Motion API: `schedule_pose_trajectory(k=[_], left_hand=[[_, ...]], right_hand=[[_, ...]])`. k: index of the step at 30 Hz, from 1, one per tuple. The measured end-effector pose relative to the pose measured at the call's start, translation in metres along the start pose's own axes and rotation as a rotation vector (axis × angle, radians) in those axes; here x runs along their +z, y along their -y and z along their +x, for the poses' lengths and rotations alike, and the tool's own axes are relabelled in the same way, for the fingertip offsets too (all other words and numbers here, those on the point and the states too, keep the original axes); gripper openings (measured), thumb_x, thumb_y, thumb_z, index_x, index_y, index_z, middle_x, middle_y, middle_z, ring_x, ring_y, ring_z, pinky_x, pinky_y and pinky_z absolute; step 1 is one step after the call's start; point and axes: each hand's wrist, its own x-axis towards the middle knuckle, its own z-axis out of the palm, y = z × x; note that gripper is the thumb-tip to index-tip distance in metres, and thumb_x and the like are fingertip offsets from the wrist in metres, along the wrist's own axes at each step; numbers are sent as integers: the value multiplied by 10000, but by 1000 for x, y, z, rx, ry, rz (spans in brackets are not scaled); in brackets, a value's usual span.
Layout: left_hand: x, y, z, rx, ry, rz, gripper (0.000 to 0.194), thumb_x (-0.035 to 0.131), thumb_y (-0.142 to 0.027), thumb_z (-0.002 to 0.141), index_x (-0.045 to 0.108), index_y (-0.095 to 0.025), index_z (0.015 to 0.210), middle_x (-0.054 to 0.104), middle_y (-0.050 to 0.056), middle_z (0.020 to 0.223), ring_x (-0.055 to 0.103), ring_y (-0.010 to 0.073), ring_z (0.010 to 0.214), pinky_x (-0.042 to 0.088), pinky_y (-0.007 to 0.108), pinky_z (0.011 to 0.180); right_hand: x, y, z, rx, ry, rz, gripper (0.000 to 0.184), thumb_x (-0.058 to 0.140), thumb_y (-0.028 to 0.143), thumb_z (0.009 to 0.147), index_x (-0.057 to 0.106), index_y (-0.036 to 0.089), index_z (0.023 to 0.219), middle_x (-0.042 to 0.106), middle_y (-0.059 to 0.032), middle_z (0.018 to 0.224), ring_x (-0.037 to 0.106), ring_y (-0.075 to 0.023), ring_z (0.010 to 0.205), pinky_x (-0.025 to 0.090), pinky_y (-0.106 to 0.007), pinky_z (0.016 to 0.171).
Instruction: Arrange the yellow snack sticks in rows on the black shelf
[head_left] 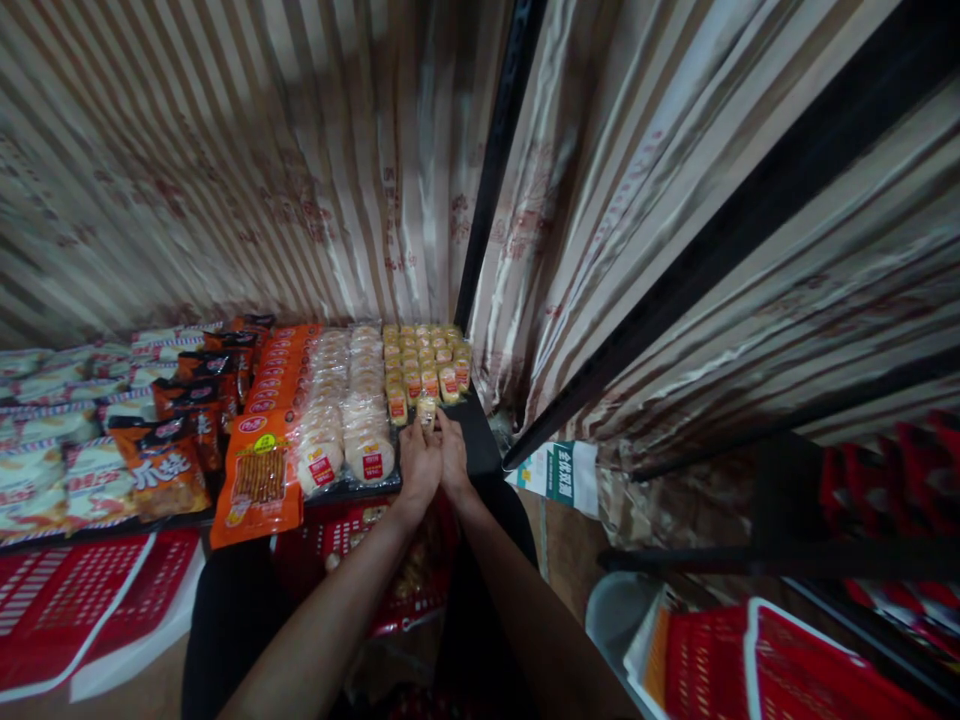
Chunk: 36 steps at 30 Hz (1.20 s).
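My left hand (420,458) and my right hand (451,450) are close together at the front of a dark shelf (476,445). Between their fingertips they pinch a small yellow wrapped snack (427,410). Just beyond it stand rows of matching yellow snacks (429,365), several with red labels. Left of my hands lie clear packs of round pale biscuits (369,440) with red labels. Beside those are orange bags of stick snacks (259,470), overlapping in a row. The exact grip of each finger is small and dim.
Brown-orange snack bags (161,465) and white packets (37,470) fill the shelf's left. Below it are a red basket (90,600) and another red basket (420,600) between my legs. Black posts (499,160) and striped curtains (337,180) stand behind. A third red basket (720,660) sits lower right.
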Motion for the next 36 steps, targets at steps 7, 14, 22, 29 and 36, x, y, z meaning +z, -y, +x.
schedule_pose_trajectory(k=[7,14,22,29,36], left_hand=[[-1,-11,6,-44,-14,4,450,366,-206,869,481,-91,1289,520,174,1282,497,208,1185,380,283,998],[-3,-10,11,-7,5,9,463,354,-227,871,479,-40,1276,484,201,1334,445,234,1250,311,311,1065],[0,-6,13,-12,27,0,470,326,-235,887,453,-51,1301,419,172,1409,360,207,1323,242,299,1110],[-1,-6,14,36,9,9,447,342,-211,876,506,-65,1266,412,169,1417,353,224,1332,243,334,1116],[-1,-6,13,26,17,-25,461,364,-168,853,481,-71,1288,416,162,1415,335,221,1343,229,356,1130]], right_hand=[[2,4,14,-39,47,-89,508,489,199,828,457,212,1335,539,-68,987,585,-153,842,481,-238,790],[10,-2,20,-96,10,-74,518,466,178,815,452,225,1330,574,-69,1019,587,-163,880,486,-252,799],[20,-6,22,-150,-13,-1,456,477,149,788,527,185,1240,596,-85,1048,566,-180,982,464,-268,891],[20,-1,19,-126,-18,79,404,436,122,799,568,167,1179,591,-97,1099,560,-167,1028,453,-288,938],[19,2,17,-107,-1,86,429,426,119,802,560,194,1202,597,-71,1066,536,-159,1064,439,-288,951]])
